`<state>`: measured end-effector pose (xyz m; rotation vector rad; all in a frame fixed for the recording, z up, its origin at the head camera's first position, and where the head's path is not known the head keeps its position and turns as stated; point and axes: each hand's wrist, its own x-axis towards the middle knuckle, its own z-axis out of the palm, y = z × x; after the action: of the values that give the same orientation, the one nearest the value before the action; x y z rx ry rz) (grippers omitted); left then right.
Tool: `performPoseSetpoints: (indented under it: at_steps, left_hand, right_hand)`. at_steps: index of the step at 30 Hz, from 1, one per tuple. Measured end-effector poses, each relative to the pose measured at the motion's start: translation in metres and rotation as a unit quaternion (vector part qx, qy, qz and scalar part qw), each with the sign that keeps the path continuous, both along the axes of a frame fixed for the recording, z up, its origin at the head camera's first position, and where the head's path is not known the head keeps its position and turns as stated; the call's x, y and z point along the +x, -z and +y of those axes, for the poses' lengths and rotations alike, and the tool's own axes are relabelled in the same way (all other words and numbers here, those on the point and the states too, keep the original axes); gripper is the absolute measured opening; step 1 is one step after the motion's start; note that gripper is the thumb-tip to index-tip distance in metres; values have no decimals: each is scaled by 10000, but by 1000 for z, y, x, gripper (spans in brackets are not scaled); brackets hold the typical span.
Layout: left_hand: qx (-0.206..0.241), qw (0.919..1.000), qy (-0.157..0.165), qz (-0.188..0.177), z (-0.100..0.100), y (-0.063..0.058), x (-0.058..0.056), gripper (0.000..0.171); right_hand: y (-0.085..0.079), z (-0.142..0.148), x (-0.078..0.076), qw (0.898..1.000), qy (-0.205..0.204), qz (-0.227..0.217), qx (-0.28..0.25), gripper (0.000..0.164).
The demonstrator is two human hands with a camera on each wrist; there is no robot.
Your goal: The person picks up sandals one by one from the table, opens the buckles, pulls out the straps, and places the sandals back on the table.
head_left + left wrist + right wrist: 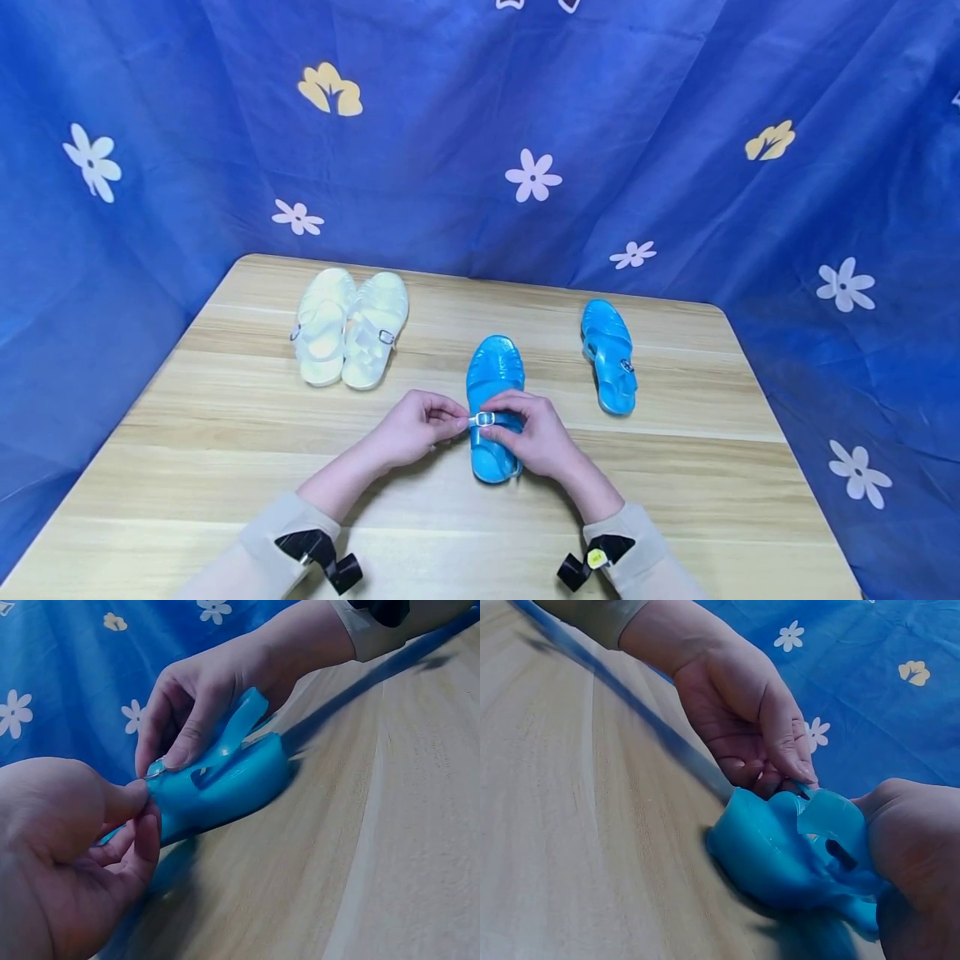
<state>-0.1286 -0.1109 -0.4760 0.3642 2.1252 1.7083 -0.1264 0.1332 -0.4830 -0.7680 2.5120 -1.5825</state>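
A blue jelly sandal (495, 367) lies on the table in front of me, toe pointing away. Across it runs an ankle strap with a silver buckle (485, 419). My left hand (420, 427) pinches the strap's end between thumb and fingers, just left of the buckle. From the right, my right hand (534, 429) grips the strap at the buckle with thumb and fingers. In the left wrist view the sandal's heel (262, 769) faces the camera side, and the right thumb presses beside the buckle. The right wrist view shows the left fingertips (799, 776) at the strap.
A second blue sandal (607, 350) lies at the back right of the wooden table (712, 500). At the back left stands a pair of white sandals (322, 287) with buckles, side by side. A blue curtain (450, 125) with flower prints hangs behind the table and along both sides.
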Motion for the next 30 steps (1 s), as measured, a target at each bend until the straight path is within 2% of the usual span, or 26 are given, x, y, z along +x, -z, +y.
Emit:
performPoseSetpoints:
  at_steps: [9,19,30]
  left_hand:
    - [-194,9996,-13,180,8,-7,0,12]
    - [-348,9992,-60,197,15,-6,-2,10]
    - [-473,9987,-127,149,20,-15,-2,6]
  right_hand:
    - [8,1,0,9998,29,86,-174,22]
    - [10,1,0,9997,59,-13,-231,22]
    - [14,2,1,9988,101,300,-375,20]
